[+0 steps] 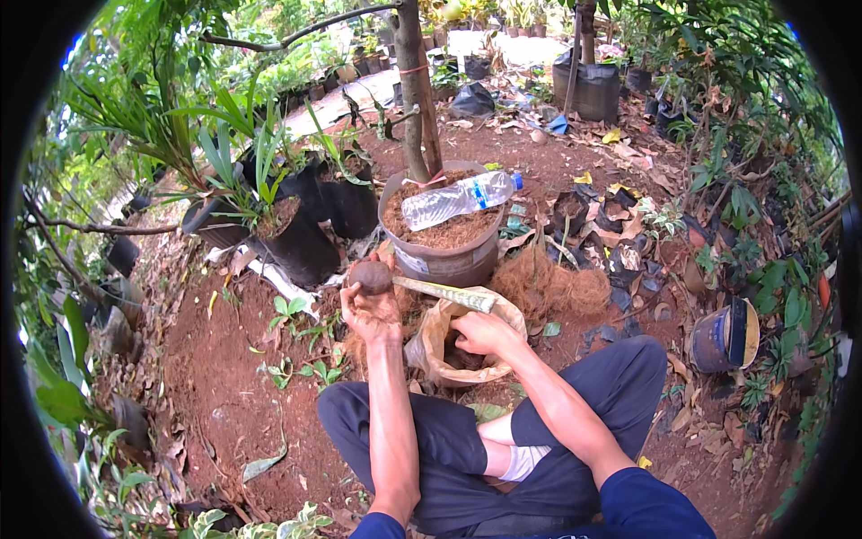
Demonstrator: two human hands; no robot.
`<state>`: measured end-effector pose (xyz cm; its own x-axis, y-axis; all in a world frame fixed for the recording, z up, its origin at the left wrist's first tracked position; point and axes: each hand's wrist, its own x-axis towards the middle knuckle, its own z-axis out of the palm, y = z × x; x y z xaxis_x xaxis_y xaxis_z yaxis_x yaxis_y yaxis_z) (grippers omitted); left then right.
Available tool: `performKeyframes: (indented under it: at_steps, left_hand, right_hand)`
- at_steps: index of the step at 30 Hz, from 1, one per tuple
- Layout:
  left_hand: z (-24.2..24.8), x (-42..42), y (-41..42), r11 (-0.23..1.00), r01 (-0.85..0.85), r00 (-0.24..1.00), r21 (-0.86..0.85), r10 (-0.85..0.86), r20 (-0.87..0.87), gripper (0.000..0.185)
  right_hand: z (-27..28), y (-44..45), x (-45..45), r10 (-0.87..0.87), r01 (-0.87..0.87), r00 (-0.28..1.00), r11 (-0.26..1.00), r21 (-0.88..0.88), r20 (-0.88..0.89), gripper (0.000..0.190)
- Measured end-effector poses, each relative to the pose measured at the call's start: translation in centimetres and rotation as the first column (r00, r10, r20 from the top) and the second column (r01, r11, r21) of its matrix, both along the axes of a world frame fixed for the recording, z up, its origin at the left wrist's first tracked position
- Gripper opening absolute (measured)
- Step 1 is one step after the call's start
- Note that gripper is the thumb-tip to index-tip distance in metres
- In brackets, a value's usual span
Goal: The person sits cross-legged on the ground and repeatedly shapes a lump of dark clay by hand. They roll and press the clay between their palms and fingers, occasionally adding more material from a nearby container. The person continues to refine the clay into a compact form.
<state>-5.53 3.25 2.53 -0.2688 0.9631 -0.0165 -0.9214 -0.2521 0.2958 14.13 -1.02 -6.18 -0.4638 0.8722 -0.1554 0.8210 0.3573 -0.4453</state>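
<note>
My left hand holds up a round ball of dark soil with a leafy cutting sticking out of it to the right. The cutting is long, flat and mottled green with pale edges. My right hand is over the mouth of an open plastic sack, just below the cutting's tip, with its fingers bent inward; whether they pinch anything is unclear. Dark soil lies inside the sack. Behind it, a plastic bottle lies on the fibre-filled top of a large pot that holds a thin tree trunk.
Loose brown coconut fibre lies right of the sack. Black grow bags with strappy plants stand at the left. A blue bucket lies tilted at the right. Dry leaves and small seedling bags cover the ground at the upper right.
</note>
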Motion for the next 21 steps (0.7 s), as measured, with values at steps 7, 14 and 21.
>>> performKeyframes:
  at_steps: [7, 14, 21]
  left_hand:
    - [-0.6, 0.8, 0.1, 0.99, 0.091, 0.985, 0.108, -0.073, -0.158, 0.065]
    - [-1.3, 1.2, 0.6, 0.987, 0.056, 0.998, -0.15, -0.061, -0.029, 0.052]
    - [-1.2, 2.0, 0.1, 0.957, 0.232, 0.973, -0.175, -0.225, 0.056, 0.056]
  right_hand:
    - [-0.3, 0.2, 1.2, 0.003, -0.001, 1.0, 0.998, 0.055, -0.024, 0.041]
    - [3.3, 0.6, 2.7, -0.086, 0.092, 0.971, 0.996, 0.018, -0.222, 0.039]
    - [3.1, 1.1, 2.7, -0.095, 0.073, 0.99, 0.977, -0.203, -0.103, 0.035]
